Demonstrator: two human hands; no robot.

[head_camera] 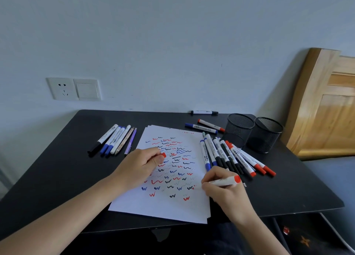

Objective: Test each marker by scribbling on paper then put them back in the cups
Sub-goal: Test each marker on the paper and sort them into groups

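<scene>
My right hand [224,194] grips a red whiteboard marker [226,181] with its tip down on the paper stack [163,206] near the right edge, where a small red mark shows. My left hand [142,164] rests on the paper and holds the marker's red cap [163,155] between curled fingers. The top sheet is covered with red, blue and black squiggles. Two black mesh cups [238,129] [266,134] stand at the table's back right, with no markers showing in them.
Several markers [234,156] lie fanned out right of the paper, beside the cups. Another group of pens [113,140] lies to the left. Two markers [204,127] and a single black one [204,112] lie near the back edge. A wooden board [326,104] leans at the right.
</scene>
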